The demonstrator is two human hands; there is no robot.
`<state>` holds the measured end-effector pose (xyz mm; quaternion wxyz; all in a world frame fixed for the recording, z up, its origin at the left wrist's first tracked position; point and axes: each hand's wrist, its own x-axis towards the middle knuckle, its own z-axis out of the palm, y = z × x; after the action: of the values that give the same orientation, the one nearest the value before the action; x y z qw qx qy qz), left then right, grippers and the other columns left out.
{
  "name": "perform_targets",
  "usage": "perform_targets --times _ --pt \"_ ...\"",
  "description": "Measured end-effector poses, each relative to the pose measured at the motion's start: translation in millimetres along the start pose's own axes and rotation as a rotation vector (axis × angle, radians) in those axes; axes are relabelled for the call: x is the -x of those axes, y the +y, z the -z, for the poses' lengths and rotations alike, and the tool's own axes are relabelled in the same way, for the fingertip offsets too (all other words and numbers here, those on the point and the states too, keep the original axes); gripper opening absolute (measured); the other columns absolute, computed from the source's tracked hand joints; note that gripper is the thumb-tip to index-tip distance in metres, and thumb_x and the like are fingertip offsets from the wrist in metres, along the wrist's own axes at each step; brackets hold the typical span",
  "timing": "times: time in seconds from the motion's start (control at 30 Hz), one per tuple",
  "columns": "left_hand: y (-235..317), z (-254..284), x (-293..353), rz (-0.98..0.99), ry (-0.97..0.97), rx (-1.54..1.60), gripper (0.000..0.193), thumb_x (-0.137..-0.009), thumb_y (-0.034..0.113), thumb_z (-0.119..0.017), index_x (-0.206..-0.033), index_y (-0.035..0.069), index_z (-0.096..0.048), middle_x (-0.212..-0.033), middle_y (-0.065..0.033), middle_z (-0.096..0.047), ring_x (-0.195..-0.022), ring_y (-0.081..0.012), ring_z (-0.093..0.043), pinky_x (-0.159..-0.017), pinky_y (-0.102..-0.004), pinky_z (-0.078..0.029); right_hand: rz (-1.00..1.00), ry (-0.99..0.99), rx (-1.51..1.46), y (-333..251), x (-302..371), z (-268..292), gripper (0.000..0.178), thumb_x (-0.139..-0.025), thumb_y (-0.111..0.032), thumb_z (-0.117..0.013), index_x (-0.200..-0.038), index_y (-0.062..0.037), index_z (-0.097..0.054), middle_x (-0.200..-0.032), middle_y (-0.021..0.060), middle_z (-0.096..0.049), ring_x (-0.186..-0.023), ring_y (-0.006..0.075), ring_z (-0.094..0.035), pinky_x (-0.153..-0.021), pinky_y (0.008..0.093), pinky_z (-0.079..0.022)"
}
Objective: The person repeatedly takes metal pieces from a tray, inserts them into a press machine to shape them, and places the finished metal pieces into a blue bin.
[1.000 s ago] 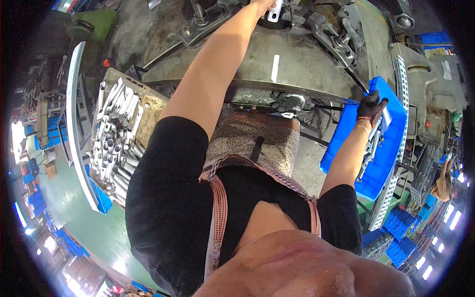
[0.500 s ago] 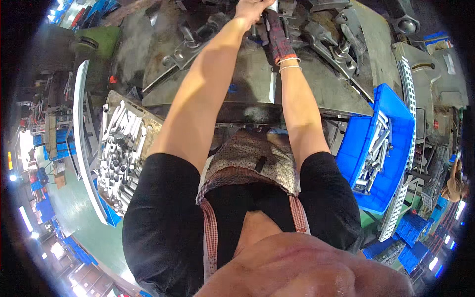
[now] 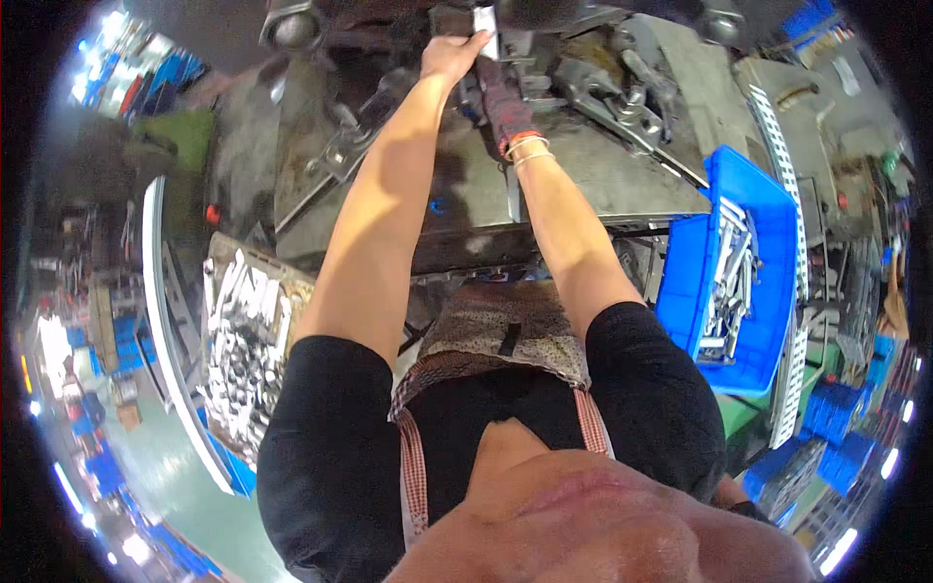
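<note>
At the far middle of the metal worktable, my bare left hand [image 3: 453, 58] is closed with its thumb against a flat, shiny silver metal piece [image 3: 486, 31]. My right hand [image 3: 505, 105], in a dark knitted glove with a red cuff, is at the piece's near end and appears closed round it; its fingertips are hard to make out. Both arms are stretched forward. Dark metal clamp fixtures lie on either side, the right one [image 3: 607, 102] close to the glove and the left one [image 3: 350, 136] beyond my left forearm.
To my left stands a tray [image 3: 292, 267] heaped with silver metal parts, beside a pale curved rail [image 3: 155, 291]. On my right a blue bin [image 3: 768, 311] holds similar parts, next to a perforated white strip [image 3: 792, 389]. A dark machine part [image 3: 292, 29] overhangs the far edge.
The whole view has shifted. Both hands, with the silver piece, now appear lower and further left in the picture, and more of the piece shows. Both hands stay together on it.
</note>
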<state>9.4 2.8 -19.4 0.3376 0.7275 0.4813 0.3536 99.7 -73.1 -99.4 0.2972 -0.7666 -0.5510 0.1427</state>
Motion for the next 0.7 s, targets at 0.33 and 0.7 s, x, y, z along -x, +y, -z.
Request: perform_targets --times 0.33,0.7 --pt "2 7 6 0.129 -0.022 0.118 0.053 -0.073 0.054 -0.059 -0.077 0.002 -0.067 -0.051 -0.0044 -0.054 -0.040 -0.0137 -0.050 -0.044 -0.0281 -0.040 -0.251 -0.119 -1.208 -14 126 56 0.023 -0.083 -0.027 -0.055 -0.084 -0.0037 -0.056 -0.063 0.0023 -0.054 -0.046 0.0091 -0.046 -0.042 0.0218 -0.038" --pt "5 3 17 0.095 -0.106 0.039 0.033 -0.083 0.035 -0.054 -0.092 0.006 -0.066 -0.074 -0.0077 -0.066 -0.057 -0.0142 -0.062 -0.053 -0.0255 -0.047 -0.280 -0.126 -1.109 3 171 55 0.030 -0.087 -0.030 -0.048 -0.100 -0.0042 -0.056 -0.088 0.0061 -0.060 -0.073 0.0148 -0.057 -0.062 0.0264 -0.046"
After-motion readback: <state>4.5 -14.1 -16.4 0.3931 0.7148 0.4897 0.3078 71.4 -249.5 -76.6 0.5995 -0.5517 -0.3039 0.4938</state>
